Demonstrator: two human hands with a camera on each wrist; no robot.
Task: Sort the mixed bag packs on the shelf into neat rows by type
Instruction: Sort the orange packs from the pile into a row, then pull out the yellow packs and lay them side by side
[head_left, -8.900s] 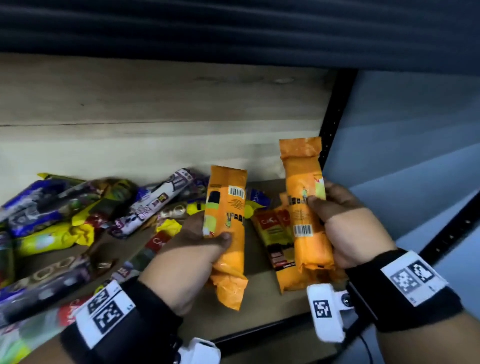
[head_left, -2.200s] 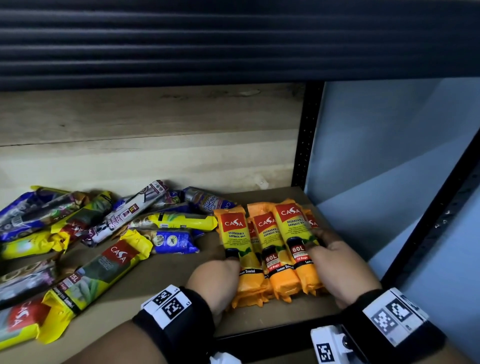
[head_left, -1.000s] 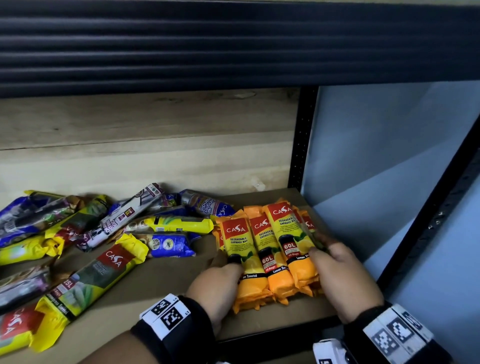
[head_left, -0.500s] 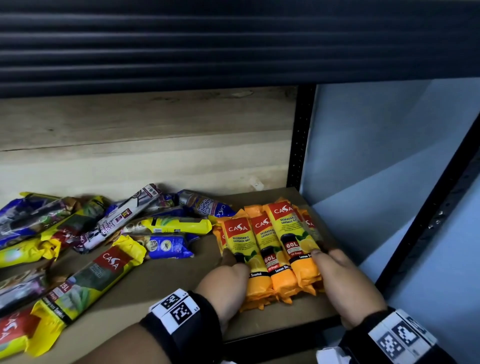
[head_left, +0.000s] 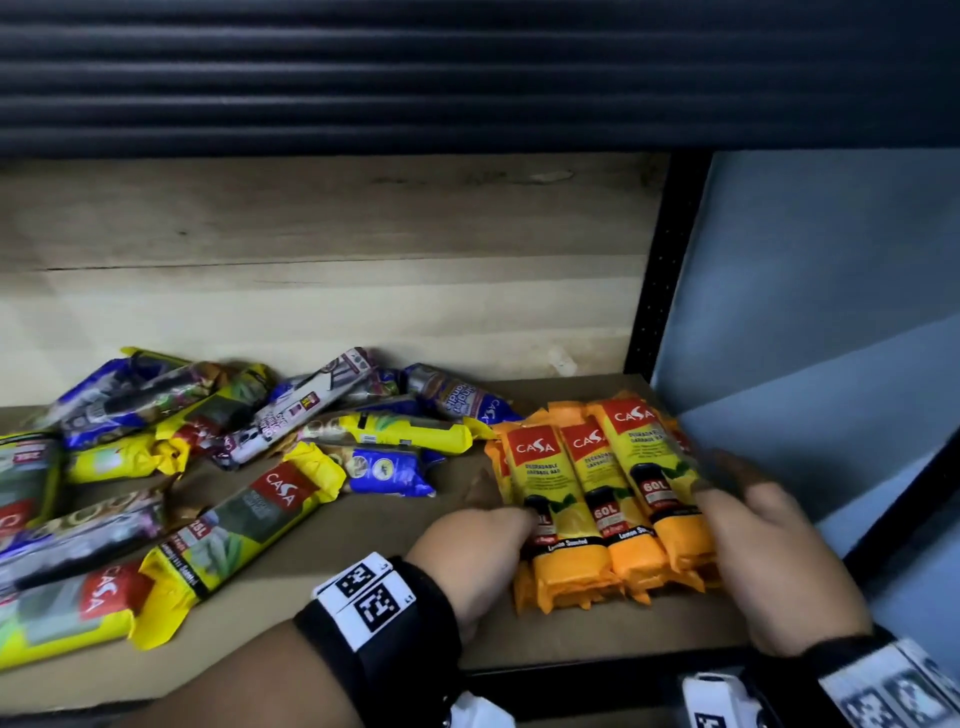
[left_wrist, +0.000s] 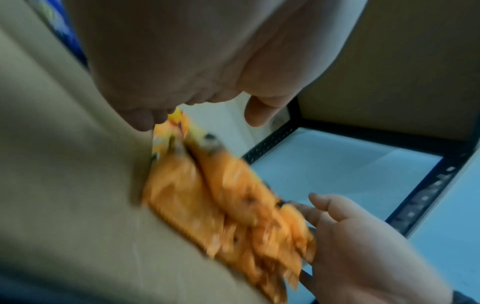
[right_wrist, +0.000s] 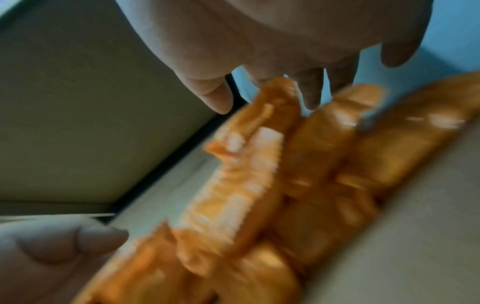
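Several orange CASA garbage-bag packs (head_left: 597, 493) lie side by side in a tight row at the right end of the wooden shelf (head_left: 311, 571). My left hand (head_left: 519, 519) presses against the row's left side, low on the shelf board. From the other side, my right hand (head_left: 727, 499) touches the rightmost pack with relaxed fingers. In the left wrist view my left hand (left_wrist: 202, 107) has its fingertips at the packs' (left_wrist: 221, 195) edge, thumb apart. In the blurred right wrist view my right hand (right_wrist: 265, 82) hovers over the packs (right_wrist: 298, 164). Neither hand grips a pack.
A loose pile of mixed packs fills the shelf's left half: a yellow CASA pack (head_left: 234, 525), a blue pack (head_left: 384, 470), purple and white ones behind. A black upright post (head_left: 654, 286) and a grey wall bound the right. A dark ribbed shelf (head_left: 467, 78) hangs overhead.
Nine seconds ago each hand held one orange pack up; both now lie in the row. Over the last second my hands have stayed either side of the row, squeezing it slightly together.
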